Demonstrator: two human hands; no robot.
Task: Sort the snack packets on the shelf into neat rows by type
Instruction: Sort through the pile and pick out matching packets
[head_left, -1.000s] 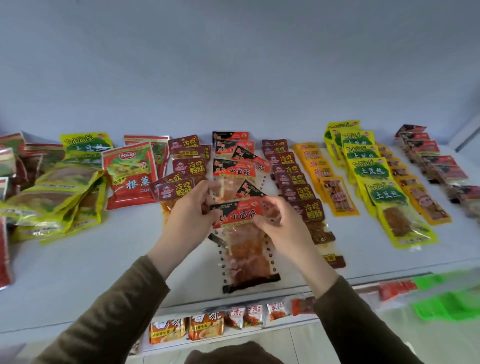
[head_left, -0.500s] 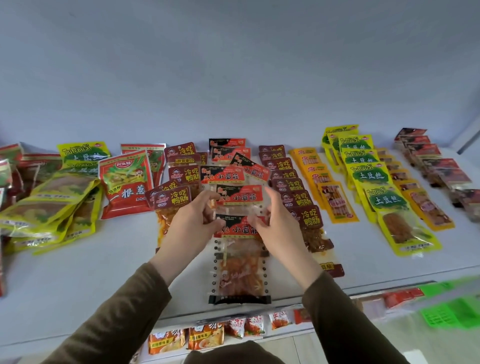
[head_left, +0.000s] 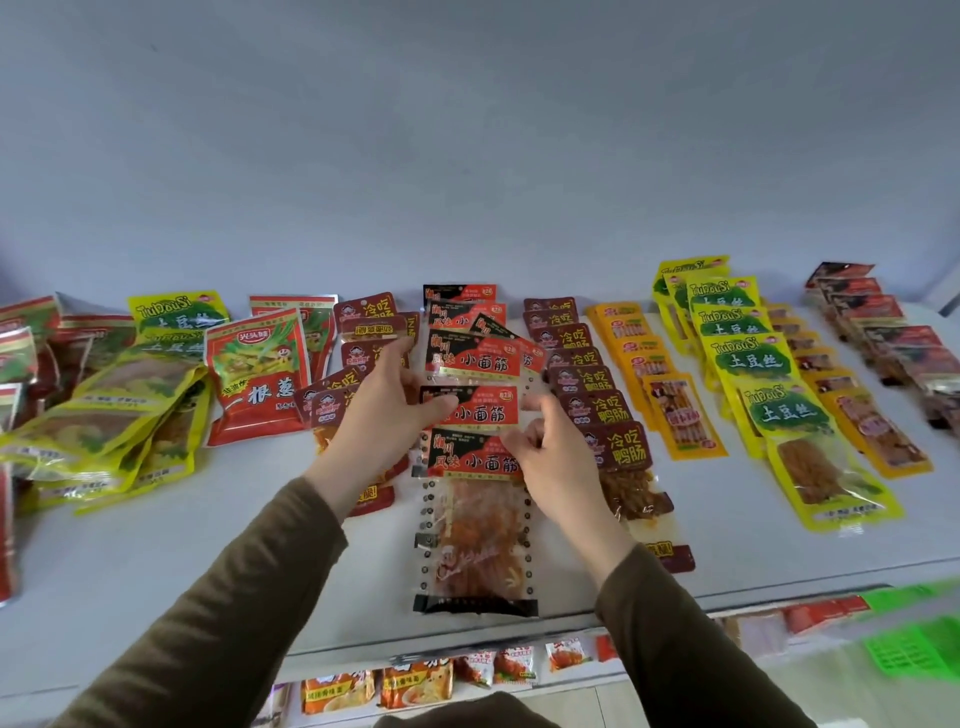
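A row of red-and-black snack packets (head_left: 475, 358) runs back from the shelf's front at the centre. Both hands pinch the second packet from the front (head_left: 480, 410) by its top corners: my left hand (head_left: 382, 410) at its left corner, my right hand (head_left: 550, 457) at its right. The front packet (head_left: 475, 540) lies flat below it with its clear body showing orange strips. Dark red packets form a row on the right (head_left: 597, 400) and a looser one on the left (head_left: 363, 332), partly hidden by my left hand.
The white shelf (head_left: 156, 561) also holds orange packets (head_left: 670, 410), yellow-green packet rows (head_left: 769, 395), more orange and dark packets at far right (head_left: 893, 343), and a loose heap of yellow and red bags at left (head_left: 119, 410). A lower shelf of packets (head_left: 415, 686) and a green basket (head_left: 914, 649) sit below.
The packet I held near the front now lies flat at the row's front end. Both hands have moved back onto the packet behind it, and the view has shifted slightly.
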